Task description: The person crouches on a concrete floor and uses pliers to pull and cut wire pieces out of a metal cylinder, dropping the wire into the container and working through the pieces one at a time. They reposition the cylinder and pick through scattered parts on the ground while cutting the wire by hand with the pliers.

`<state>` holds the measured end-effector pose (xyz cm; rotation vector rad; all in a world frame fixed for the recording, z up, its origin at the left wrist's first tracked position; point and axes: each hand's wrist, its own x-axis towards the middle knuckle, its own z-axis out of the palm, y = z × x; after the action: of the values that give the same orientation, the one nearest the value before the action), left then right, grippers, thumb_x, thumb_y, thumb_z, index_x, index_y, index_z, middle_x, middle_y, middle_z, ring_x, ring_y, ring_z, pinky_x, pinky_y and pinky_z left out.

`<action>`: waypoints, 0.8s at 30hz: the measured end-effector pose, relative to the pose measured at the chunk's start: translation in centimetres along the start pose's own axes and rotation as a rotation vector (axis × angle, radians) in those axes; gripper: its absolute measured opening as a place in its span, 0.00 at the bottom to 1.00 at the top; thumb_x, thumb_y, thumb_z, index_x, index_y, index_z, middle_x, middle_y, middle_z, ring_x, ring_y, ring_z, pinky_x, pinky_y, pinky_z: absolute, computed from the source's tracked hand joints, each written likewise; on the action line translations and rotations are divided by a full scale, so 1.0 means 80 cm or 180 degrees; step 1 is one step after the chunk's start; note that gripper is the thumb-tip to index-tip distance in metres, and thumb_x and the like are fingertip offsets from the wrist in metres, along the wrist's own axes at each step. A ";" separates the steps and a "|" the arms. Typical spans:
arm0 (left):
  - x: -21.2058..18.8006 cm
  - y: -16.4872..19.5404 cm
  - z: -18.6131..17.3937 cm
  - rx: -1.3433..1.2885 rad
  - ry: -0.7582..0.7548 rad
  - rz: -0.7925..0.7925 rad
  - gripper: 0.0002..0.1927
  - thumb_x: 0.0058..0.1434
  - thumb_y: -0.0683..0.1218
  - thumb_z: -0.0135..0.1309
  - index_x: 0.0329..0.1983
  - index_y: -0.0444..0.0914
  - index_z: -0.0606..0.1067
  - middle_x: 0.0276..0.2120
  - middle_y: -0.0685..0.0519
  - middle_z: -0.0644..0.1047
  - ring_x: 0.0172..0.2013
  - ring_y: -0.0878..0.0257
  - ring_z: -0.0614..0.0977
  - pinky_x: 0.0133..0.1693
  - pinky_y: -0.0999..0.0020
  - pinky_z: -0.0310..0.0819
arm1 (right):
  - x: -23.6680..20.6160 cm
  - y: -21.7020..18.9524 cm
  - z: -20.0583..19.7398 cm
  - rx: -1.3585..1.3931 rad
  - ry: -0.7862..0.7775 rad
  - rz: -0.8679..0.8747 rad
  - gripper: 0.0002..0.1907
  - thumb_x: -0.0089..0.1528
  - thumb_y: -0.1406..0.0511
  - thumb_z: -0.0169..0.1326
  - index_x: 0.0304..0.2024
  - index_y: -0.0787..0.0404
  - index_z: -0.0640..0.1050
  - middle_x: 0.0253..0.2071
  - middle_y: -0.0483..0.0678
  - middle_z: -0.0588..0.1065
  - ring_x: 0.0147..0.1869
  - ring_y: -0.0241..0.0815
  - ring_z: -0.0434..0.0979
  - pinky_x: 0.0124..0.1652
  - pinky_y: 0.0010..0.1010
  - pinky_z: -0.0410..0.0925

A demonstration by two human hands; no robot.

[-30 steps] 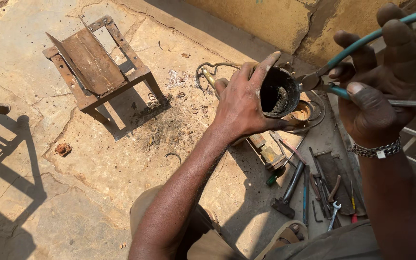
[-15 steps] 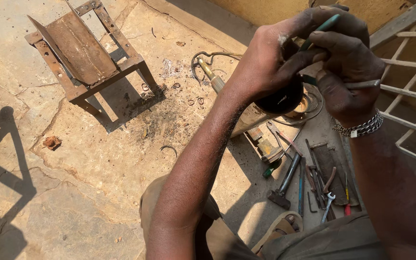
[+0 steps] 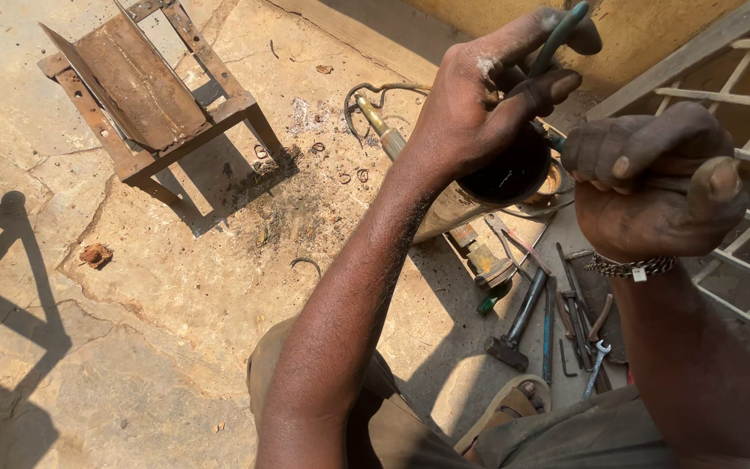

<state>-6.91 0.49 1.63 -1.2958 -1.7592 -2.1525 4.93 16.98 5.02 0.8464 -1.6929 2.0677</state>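
Head view, looking down at a sunlit stone floor [image 3: 175,287]. The left hand [image 3: 488,104] is raised in the middle of the scene, its fingers [image 3: 557,87] curled around a round black part [image 3: 509,174] and pressed against the teal handle [image 3: 557,39] of a plier-like tool that sticks up past the thumb. The right hand [image 3: 653,187], just to the right and almost touching the left, is clenched into a tight fist; what it grips is hidden inside the fingers, though the teal tool seems to run toward it. A metal bracelet [image 3: 631,265] circles that wrist.

Both hands and the left forearm block much of the floor behind them. A pale cylinder [image 3: 449,213] shows just under the black part. Below the hands, near and right, loose tools lie on the floor: a hammer [image 3: 518,326], a small open-ended spanner [image 3: 596,365], a green-tipped screwdriver [image 3: 492,300] and several dark rods and pliers, too tangled to tell apart. A sandal [image 3: 509,404] shows at the near edge.

Far left stands a rusty metal stool frame [image 3: 145,87] with a tilted plate on it, its shadow falling to the right. Small wire rings [image 3: 353,174] and dark filings are scattered on the floor between the stool and the hands. A grey cable [image 3: 371,95] loops on the floor behind the left wrist. On the far right runs a pale wooden lattice [image 3: 740,95].
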 end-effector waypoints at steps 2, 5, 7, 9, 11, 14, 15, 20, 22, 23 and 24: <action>0.004 -0.008 -0.006 -0.0243 -0.0029 -0.0094 0.22 0.73 0.45 0.61 0.67 0.41 0.72 0.53 0.55 0.83 0.43 0.68 0.89 0.48 0.69 0.89 | -0.002 0.001 0.002 -0.0129 -0.0005 0.0020 0.27 0.74 0.49 0.42 0.32 0.63 0.68 0.16 0.45 0.57 0.19 0.34 0.52 0.28 0.31 0.54; 0.004 -0.020 -0.010 -0.0327 0.0008 -0.0325 0.21 0.71 0.48 0.62 0.63 0.38 0.74 0.42 0.53 0.84 0.40 0.67 0.89 0.44 0.68 0.90 | -0.006 0.006 0.002 -0.0492 0.0146 0.0129 0.29 0.74 0.48 0.39 0.29 0.63 0.66 0.16 0.46 0.57 0.17 0.34 0.51 0.25 0.32 0.54; 0.003 -0.029 -0.007 -0.0517 -0.0018 -0.0408 0.17 0.72 0.49 0.60 0.60 0.37 0.75 0.42 0.52 0.85 0.40 0.66 0.89 0.44 0.67 0.91 | -0.008 0.010 -0.003 -0.0505 0.0179 0.0179 0.29 0.75 0.49 0.39 0.28 0.64 0.66 0.15 0.45 0.56 0.16 0.34 0.49 0.23 0.31 0.53; 0.000 -0.036 -0.003 -0.0540 -0.0002 -0.0641 0.15 0.73 0.50 0.58 0.53 0.35 0.76 0.38 0.50 0.84 0.38 0.65 0.89 0.42 0.66 0.90 | -0.009 0.014 -0.011 -0.0431 0.0164 0.0214 0.28 0.76 0.50 0.38 0.29 0.63 0.66 0.13 0.43 0.55 0.15 0.33 0.48 0.23 0.30 0.52; 0.000 -0.043 0.000 -0.0404 0.0041 -0.1009 0.15 0.72 0.51 0.56 0.42 0.32 0.76 0.31 0.48 0.83 0.34 0.64 0.88 0.39 0.66 0.89 | -0.009 0.019 -0.021 -0.0418 0.0129 0.0236 0.26 0.76 0.49 0.36 0.31 0.60 0.65 0.13 0.43 0.55 0.15 0.33 0.48 0.22 0.30 0.52; 0.003 -0.054 0.008 -0.0009 0.0175 -0.0174 0.13 0.73 0.52 0.53 0.47 0.38 0.76 0.32 0.54 0.85 0.37 0.67 0.91 0.41 0.67 0.86 | -0.014 0.030 -0.034 -0.0439 0.0016 0.0200 0.24 0.75 0.49 0.34 0.32 0.58 0.65 0.12 0.42 0.55 0.15 0.33 0.48 0.22 0.30 0.52; 0.002 -0.057 0.010 0.0061 0.0242 0.0100 0.13 0.75 0.52 0.52 0.48 0.38 0.76 0.35 0.53 0.85 0.38 0.65 0.90 0.42 0.67 0.86 | -0.016 0.036 -0.037 -0.0449 -0.0031 0.0173 0.24 0.74 0.49 0.34 0.32 0.57 0.65 0.13 0.42 0.56 0.15 0.33 0.49 0.22 0.30 0.52; -0.002 -0.065 0.022 0.1049 0.0287 0.0371 0.11 0.71 0.51 0.52 0.48 0.39 0.76 0.36 0.51 0.84 0.38 0.61 0.88 0.39 0.64 0.84 | -0.027 0.057 -0.059 -0.0592 -0.0119 0.0041 0.24 0.69 0.44 0.38 0.32 0.54 0.63 0.14 0.40 0.53 0.15 0.32 0.48 0.20 0.27 0.50; -0.003 -0.063 0.026 0.0984 0.0060 -0.0144 0.12 0.72 0.52 0.50 0.50 0.41 0.77 0.35 0.52 0.84 0.37 0.62 0.88 0.38 0.65 0.84 | -0.031 0.059 -0.068 -0.0495 -0.0027 0.0196 0.24 0.71 0.44 0.38 0.32 0.54 0.64 0.15 0.39 0.54 0.16 0.31 0.49 0.21 0.27 0.51; -0.004 -0.062 0.028 0.0946 -0.0063 -0.0380 0.12 0.73 0.52 0.49 0.50 0.42 0.77 0.34 0.52 0.84 0.36 0.63 0.88 0.38 0.66 0.85 | -0.034 0.058 -0.072 -0.0419 0.0047 0.0308 0.25 0.72 0.45 0.37 0.32 0.55 0.65 0.15 0.39 0.55 0.16 0.32 0.50 0.22 0.27 0.51; -0.004 -0.060 0.029 0.0984 -0.0013 -0.0179 0.12 0.73 0.52 0.49 0.51 0.42 0.76 0.35 0.52 0.83 0.37 0.63 0.87 0.38 0.66 0.84 | -0.034 0.057 -0.076 -0.0346 0.0111 0.0400 0.25 0.74 0.46 0.36 0.32 0.55 0.65 0.15 0.39 0.55 0.17 0.32 0.50 0.23 0.27 0.51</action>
<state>-8.03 3.92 -2.35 -1.1857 -2.0504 -1.8073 2.88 22.08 -0.92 0.6825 -1.8640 2.0354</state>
